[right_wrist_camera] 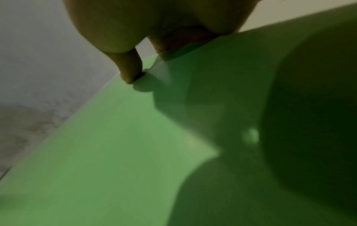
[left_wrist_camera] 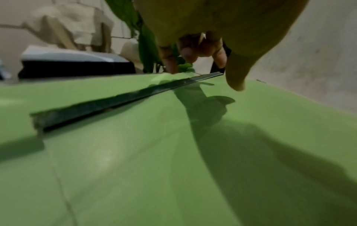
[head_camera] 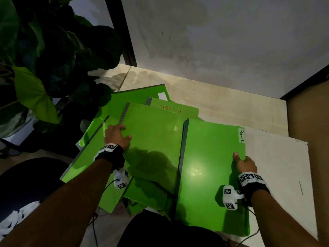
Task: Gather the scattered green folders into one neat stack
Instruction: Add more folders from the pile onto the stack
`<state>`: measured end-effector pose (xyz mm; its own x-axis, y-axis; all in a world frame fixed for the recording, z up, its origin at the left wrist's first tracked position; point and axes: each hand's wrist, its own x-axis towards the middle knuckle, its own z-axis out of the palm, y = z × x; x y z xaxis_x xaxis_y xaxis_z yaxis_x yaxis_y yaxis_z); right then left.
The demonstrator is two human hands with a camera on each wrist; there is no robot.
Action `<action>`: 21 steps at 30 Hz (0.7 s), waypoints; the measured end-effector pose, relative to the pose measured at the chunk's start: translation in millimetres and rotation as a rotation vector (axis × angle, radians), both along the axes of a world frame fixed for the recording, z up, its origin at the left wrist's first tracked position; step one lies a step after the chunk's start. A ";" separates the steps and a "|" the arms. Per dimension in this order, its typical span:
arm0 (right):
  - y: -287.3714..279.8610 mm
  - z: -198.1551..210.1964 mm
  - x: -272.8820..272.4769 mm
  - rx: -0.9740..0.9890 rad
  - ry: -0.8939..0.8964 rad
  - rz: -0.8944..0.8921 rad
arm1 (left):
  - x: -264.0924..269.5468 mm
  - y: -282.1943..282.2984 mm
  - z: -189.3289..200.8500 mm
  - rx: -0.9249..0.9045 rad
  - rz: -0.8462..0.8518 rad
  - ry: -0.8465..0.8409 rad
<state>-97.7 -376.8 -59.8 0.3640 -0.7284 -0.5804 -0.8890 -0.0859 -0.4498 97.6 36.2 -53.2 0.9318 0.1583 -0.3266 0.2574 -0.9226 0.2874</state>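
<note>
Several green folders lie overlapped on the floor in the head view. My right hand (head_camera: pixel 240 162) grips the right edge of the "Permits" folder (head_camera: pixel 211 172), thumb on top, fingers hidden beneath; in the right wrist view the thumb presses that folder (right_wrist_camera: pixel 115 145). My left hand (head_camera: pixel 116 134) sits at the grey spine of the middle folder (head_camera: pixel 153 138), fingers curled over its left edge, thumb on its cover. The left wrist view shows that spine (left_wrist_camera: pixel 119 99) below the curled fingers (left_wrist_camera: pixel 218 53). A "TASK LIST" folder (head_camera: pixel 175 108) pokes out behind, more folders underneath.
A large leafy plant (head_camera: pixel 44 68) crowds the left side. A grey wall (head_camera: pixel 222 41) stands behind, a dark post (head_camera: pixel 122 32) beside it. A white sheet (head_camera: pixel 277 166) lies under the right folder. A brown panel (head_camera: pixel 309 131) borders the right. My dark-clothed knees are at the bottom.
</note>
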 end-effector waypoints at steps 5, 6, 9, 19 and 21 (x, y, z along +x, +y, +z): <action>0.4 -1.3 0.1 -0.006 0.039 0.017 | -2.3 -2.6 3.3 0.122 0.088 0.248; -0.8 -2.1 0.2 -0.003 0.043 0.015 | -2.5 -0.3 1.6 0.098 0.102 0.275; -2.5 -3.5 1.7 0.011 0.058 0.015 | -4.1 4.4 -6.1 -0.053 0.152 0.273; -4.2 -6.0 1.6 0.077 0.134 0.007 | 33.7 -50.7 18.4 -0.421 0.053 0.071; -4.9 -6.0 -0.9 0.088 0.148 -0.008 | 41.3 -66.0 17.4 -0.365 0.043 0.130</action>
